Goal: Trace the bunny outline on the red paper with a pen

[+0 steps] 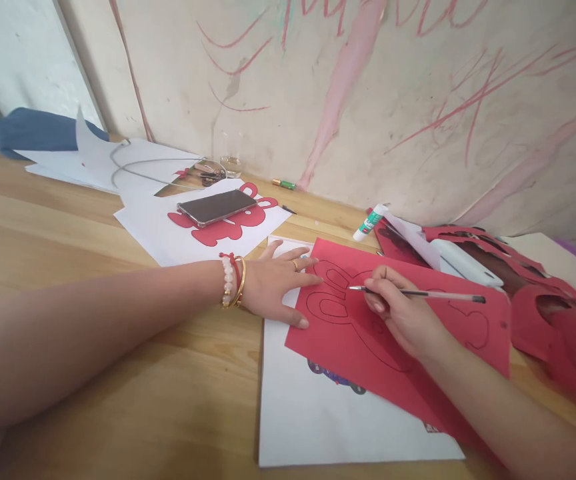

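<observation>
Right hand (408,313) gripping a ballpoint pen (423,293), open left hand (278,287) pinning red paper (353,340) at frame centre, which is risking slippage if pressure eases.

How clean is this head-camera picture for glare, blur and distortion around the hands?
Head view: soft, even light; faint sheen on the phone; wide-angle stretch enlarges the left forearm; right hand, pen and outlines on the red paper stay sharp.
</observation>
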A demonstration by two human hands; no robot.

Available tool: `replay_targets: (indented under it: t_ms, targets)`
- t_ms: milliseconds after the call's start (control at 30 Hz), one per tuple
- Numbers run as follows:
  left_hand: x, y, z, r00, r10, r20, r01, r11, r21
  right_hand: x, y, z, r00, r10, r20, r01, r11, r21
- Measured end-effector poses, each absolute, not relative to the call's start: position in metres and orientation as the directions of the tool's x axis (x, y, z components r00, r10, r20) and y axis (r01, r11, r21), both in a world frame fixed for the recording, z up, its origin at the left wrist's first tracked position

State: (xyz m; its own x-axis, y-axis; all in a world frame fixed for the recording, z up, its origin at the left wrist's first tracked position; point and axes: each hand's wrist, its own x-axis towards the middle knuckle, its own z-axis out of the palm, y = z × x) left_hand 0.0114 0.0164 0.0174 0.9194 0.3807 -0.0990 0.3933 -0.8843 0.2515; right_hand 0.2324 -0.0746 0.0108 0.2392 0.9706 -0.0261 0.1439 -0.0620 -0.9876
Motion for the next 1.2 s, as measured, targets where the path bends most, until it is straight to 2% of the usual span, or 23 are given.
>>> replay_targets:
  t_ms: [267,400,500,700,933,1200]
  targets:
    - [0.013,0.013,0.025,0.888,0.44,-0.134,0.459,-0.865,0.203,0.226,-0.108,0.006,0.393,0.914,-0.1,0.053,-0.131,-0.99]
    - [0.018,0.005,0.024,0.883,0.453,-0.122,0.468,-0.865,0.181,0.218,-0.119,0.01,0.413,0.898,-0.155,0.054,-0.194,-0.979]
    - [0.019,0.003,0.019,0.895,0.434,-0.096,0.445,-0.867,0.224,0.218,-0.115,0.017,0.36,0.924,-0.128,0.121,-0.183,-0.976]
    - [0.015,0.007,0.015,0.882,0.458,-0.11,0.464,-0.806,0.368,0.217,-0.082,0.024,0.07,0.998,-0.005,0.433,-0.035,-0.901]
    - [0.014,0.011,0.012,0.873,0.476,-0.107,0.471,-0.768,0.434,0.209,-0.065,0.002,0.02,0.998,0.053,0.473,0.037,-0.88]
    - [0.016,0.014,0.009,0.866,0.486,-0.119,0.483,-0.75,0.452,0.21,-0.065,-0.008,-0.029,0.996,0.08,0.497,0.084,-0.864]
